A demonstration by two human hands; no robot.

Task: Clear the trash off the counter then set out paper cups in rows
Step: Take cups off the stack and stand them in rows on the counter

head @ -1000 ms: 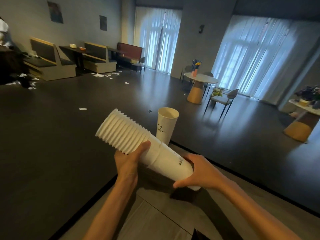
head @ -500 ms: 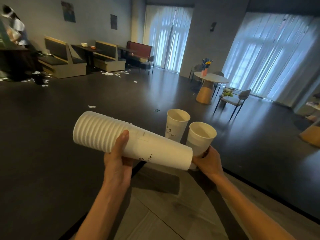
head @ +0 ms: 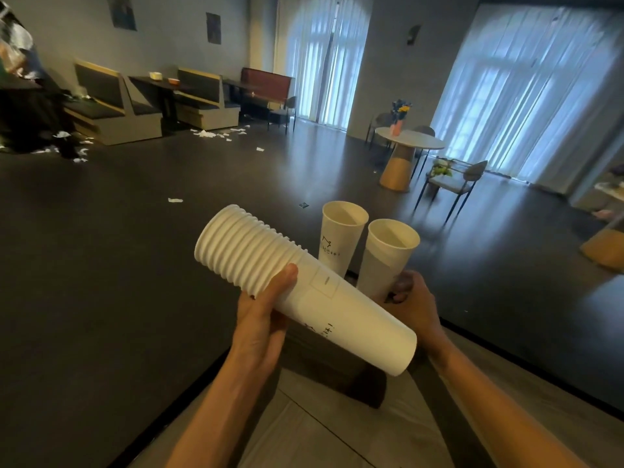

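Stack of paper cups (head: 304, 292): white, nested, many rims showing as ridges at the far-left end; lying tilted, open mouths toward the far left and raised, closed base toward the near right and lower; dark print on the outermost cup's side; held above the counter

Left hand (head: 261, 319): wrapped around the stack from below, thumb lying over the top side just past the ridged rims; grasping the stack

Right hand (head: 413, 304): closed around the lower part of a single paper cup (head: 388, 255); partly hidden behind the base end of the stack

Single paper cup: upright, white, mouth open upward; whether its base touches the counter cannot be told, the stack and the hand cover it

Standing paper cup (head: 339, 239): upright, white, small dark print on its side; just left of and slightly beyond the held cup, the two rims nearly touching; its foot hidden behind the stack

Counter (head: 320, 430): grey wood-grain surface, near, under both forearms, dark edge along its far side

Floor (head: 135, 248): dark, with white paper scraps (head: 206, 133) scattered far left near the booth seats (head: 114, 106)

Round table (head: 408, 143): far right of centre, flowers on top, chair (head: 456, 180) beside it
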